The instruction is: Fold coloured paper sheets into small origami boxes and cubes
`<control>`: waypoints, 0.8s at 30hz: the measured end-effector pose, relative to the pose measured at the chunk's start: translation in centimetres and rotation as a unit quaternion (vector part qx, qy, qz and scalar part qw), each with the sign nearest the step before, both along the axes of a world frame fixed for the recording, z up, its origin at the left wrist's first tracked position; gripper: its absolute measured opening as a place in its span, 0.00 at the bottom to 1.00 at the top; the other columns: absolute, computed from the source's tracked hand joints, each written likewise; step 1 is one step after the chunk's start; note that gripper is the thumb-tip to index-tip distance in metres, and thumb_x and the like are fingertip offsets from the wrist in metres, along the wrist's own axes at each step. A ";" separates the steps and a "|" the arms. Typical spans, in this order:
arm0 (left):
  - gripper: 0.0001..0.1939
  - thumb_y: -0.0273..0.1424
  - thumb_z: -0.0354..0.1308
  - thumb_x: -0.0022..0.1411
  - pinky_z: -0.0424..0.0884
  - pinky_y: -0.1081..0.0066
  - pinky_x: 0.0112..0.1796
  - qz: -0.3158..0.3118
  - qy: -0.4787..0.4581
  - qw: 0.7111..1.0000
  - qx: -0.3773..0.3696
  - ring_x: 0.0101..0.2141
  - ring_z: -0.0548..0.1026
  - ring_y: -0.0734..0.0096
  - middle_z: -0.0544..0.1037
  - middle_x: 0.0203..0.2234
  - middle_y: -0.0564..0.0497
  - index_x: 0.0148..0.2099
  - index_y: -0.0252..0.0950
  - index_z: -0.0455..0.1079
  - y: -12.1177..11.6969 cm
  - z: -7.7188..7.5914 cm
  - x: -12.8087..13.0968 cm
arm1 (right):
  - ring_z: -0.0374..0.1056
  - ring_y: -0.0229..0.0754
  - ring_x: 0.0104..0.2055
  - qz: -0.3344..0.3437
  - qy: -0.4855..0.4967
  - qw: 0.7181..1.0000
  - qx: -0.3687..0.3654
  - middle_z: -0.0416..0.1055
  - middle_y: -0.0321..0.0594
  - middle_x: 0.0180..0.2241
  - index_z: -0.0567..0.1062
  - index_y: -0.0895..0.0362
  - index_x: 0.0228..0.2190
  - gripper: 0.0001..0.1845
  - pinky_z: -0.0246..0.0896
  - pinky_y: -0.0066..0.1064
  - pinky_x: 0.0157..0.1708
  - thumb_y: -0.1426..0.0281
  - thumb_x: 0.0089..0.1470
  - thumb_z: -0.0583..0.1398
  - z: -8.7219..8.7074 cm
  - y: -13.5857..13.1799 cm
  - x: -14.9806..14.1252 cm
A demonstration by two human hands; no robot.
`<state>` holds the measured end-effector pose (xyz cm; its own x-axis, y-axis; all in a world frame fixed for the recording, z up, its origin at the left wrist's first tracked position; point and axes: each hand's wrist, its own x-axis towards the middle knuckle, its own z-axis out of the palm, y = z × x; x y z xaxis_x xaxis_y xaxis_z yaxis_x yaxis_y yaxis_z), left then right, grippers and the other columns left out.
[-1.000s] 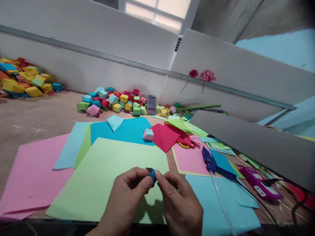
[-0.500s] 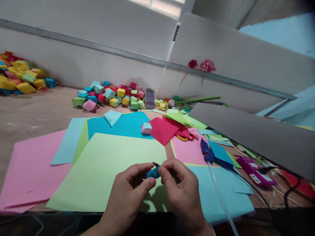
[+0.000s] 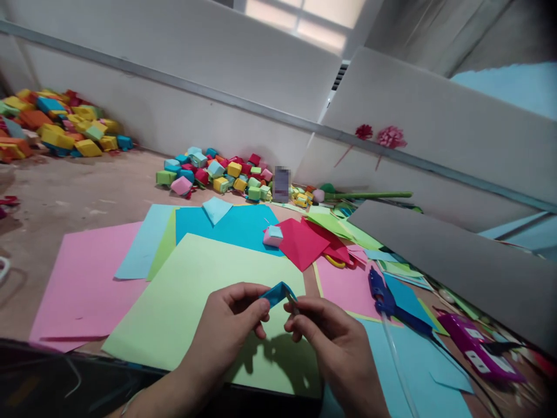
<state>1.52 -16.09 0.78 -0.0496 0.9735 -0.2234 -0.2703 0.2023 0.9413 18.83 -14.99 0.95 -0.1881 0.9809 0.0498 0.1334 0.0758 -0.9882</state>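
Observation:
Over the pale green sheet (image 3: 187, 296), my left hand (image 3: 237, 316) pinches the left end of a small blue folded paper piece (image 3: 274, 295) between thumb and fingers. My right hand (image 3: 333, 337) is closed at the piece's right end, its fingertips against the bent flap. A thin dark sliver shows between the right fingertips and the fold; I cannot make out what it is. Beyond the hands, a small pink paper box (image 3: 272, 237) with a light blue top sits beside red paper sheets (image 3: 302, 244).
A blue glue gun (image 3: 383, 296) lies on the right, its cord running near a purple power strip (image 3: 476, 348). Behind are piles of coloured paper boxes (image 3: 217, 174) and a grey board (image 3: 456, 249). Pink sheets (image 3: 87, 284) cover the left front.
The blue paper piece has been turned and now shows a raised, peaked fold. My right fingers have shifted lower on its right end. The camera view has swung slightly left.

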 end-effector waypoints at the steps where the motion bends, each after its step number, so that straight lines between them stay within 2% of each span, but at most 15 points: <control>1: 0.11 0.32 0.63 0.52 0.66 0.75 0.25 0.002 0.000 1.000 0.001 0.19 0.70 0.78 0.74 0.21 0.55 0.38 0.34 0.78 -0.1 0.1 0.0 | 0.71 0.37 0.28 -0.005 0.017 1.000 -0.018 0.77 0.43 0.34 0.78 0.57 0.34 0.07 0.69 0.28 0.30 0.68 0.50 0.66 0.0 0.0 0.0; 5: 0.09 0.32 0.63 0.52 0.66 0.76 0.24 -0.013 -0.007 1.000 0.015 0.20 0.69 0.77 0.74 0.21 0.54 0.36 0.34 0.77 -0.3 0.3 0.0 | 0.72 0.38 0.27 0.020 0.110 0.987 -0.113 0.78 0.42 0.32 0.77 0.55 0.40 0.18 0.66 0.27 0.26 0.69 0.44 0.69 0.1 0.3 -0.4; 7: 0.09 0.33 0.63 0.51 0.67 0.75 0.24 -0.026 -0.009 0.999 0.020 0.20 0.69 0.77 0.75 0.22 0.53 0.35 0.33 0.77 -0.3 0.4 0.0 | 0.71 0.37 0.27 0.046 0.129 0.981 -0.134 0.77 0.41 0.32 0.77 0.55 0.42 0.21 0.64 0.26 0.25 0.68 0.43 0.70 0.1 0.3 -0.5; 11: 0.09 0.33 0.63 0.50 0.68 0.75 0.24 -0.026 -0.007 0.999 0.029 0.21 0.70 0.77 0.76 0.26 0.51 0.34 0.33 0.77 -0.3 0.6 -0.1 | 0.66 0.33 0.26 0.067 0.102 0.984 -0.129 0.76 0.40 0.31 0.81 0.56 0.37 0.14 0.60 0.23 0.25 0.69 0.45 0.69 0.5 0.2 -0.7; 18: 0.07 0.31 0.64 0.48 0.68 0.76 0.23 -0.010 -0.001 0.999 0.040 0.20 0.69 0.78 0.76 0.26 0.52 0.31 0.34 0.78 -0.2 1.3 -0.5 | 0.64 0.32 0.26 0.064 0.101 0.982 -0.143 0.76 0.39 0.31 0.81 0.51 0.40 0.16 0.56 0.23 0.23 0.68 0.45 0.69 1.0 -0.1 -0.9; 24: 0.08 0.32 0.63 0.50 0.69 0.74 0.24 -0.017 0.001 0.999 0.046 0.22 0.70 0.76 0.75 0.28 0.51 0.33 0.34 0.78 -0.3 1.0 -0.8 | 0.63 0.32 0.25 0.051 0.109 0.981 -0.150 0.76 0.42 0.31 0.82 0.52 0.37 0.13 0.54 0.23 0.22 0.66 0.46 0.69 1.0 0.0 -1.3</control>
